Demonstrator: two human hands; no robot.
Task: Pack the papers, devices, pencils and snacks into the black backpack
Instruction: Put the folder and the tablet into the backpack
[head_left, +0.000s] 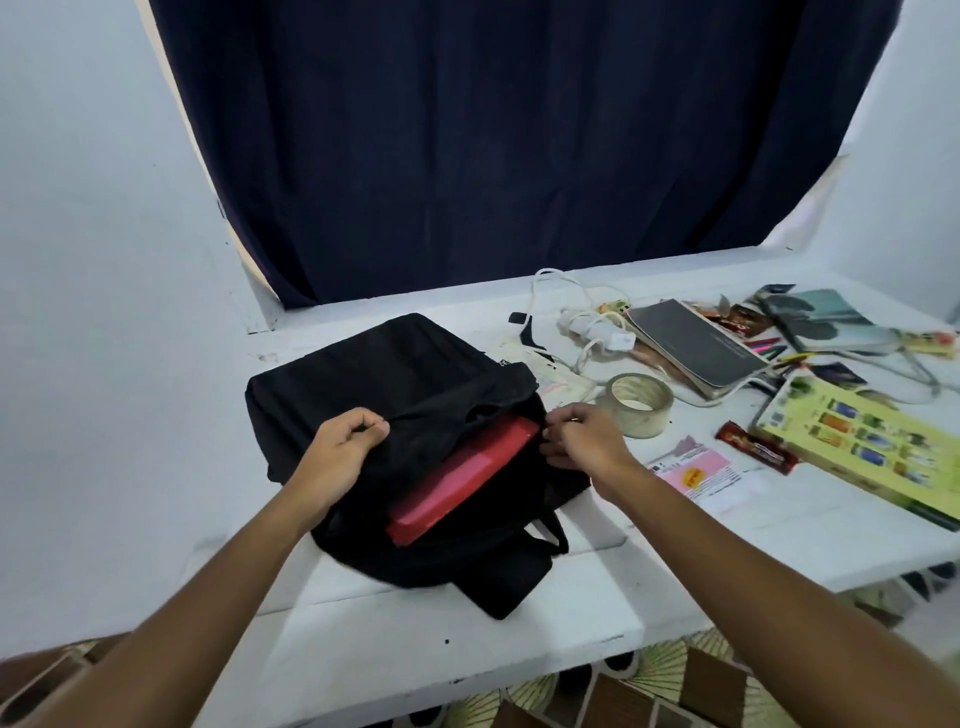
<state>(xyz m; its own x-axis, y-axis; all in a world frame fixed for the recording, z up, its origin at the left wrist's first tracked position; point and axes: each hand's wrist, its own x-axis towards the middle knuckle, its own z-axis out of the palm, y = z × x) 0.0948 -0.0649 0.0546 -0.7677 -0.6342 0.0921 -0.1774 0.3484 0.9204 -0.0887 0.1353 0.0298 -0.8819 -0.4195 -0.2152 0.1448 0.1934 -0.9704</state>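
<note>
Backpack (395, 395) at table's 9 o'clock, left hand (340, 449) gripping its flap, red case (462, 475) half out of the mouth, right hand (584, 439) pinching the 3 o'clock rim; letting go could collapse the opening, jamming the case.

I see the backpack (395, 384) mouth held apart by the left hand (340, 449) and right hand (584, 441); a red box (462, 480) fills most of the opening. Just right of the bag, a tape roll (639, 405) and snack bar (756, 447) block the near path. Bare table (519, 639) lies in front of the bag. Books, cable and pencils crowd the far right.
</note>
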